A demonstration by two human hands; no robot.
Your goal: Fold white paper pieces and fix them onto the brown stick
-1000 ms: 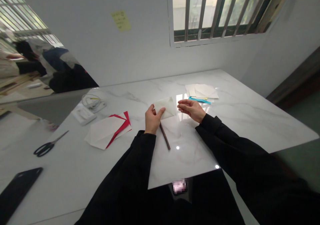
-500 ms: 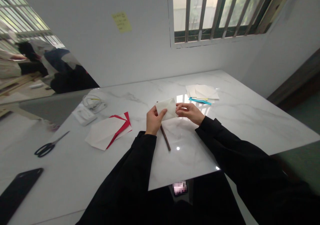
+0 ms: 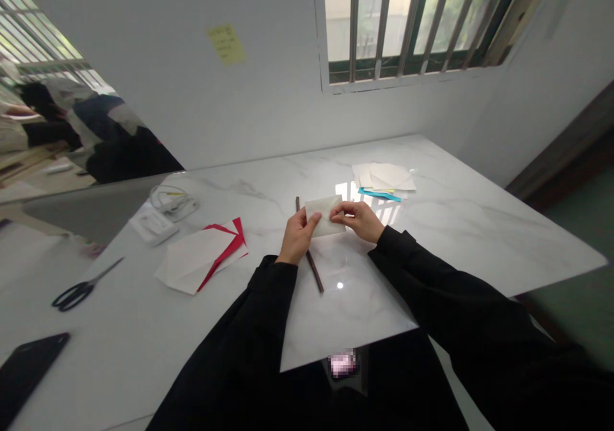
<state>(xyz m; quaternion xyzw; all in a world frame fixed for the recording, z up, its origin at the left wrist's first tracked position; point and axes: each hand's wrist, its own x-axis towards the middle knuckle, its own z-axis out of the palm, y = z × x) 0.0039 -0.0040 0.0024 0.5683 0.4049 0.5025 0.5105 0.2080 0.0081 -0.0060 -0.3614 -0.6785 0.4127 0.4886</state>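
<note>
A small folded sheet of cream paper [image 3: 325, 216] is held above the marble tabletop [image 3: 460, 239] between both hands. My left hand [image 3: 298, 236] grips its left side with the thumb across the front. My right hand [image 3: 357, 221] pinches its right edge between thumb and fingers. A thin dark brown wooden stick [image 3: 313, 270] runs diagonally beneath my left hand and appears to lie on the table. Part of it is hidden by that hand.
To the left lie a folded red-and-white paper [image 3: 196, 258], black-handled scissors [image 3: 77, 293], a black phone [image 3: 23, 370], a white cable [image 3: 167, 201] and a white box [image 3: 152, 226]. Loose pale papers [image 3: 384, 176] and a blue strip [image 3: 378, 194] lie at the back.
My right hand has moved in from beside the paper and now pinches its right edge. The paper has shifted slightly right and lower, and the view has tilted a little.
</note>
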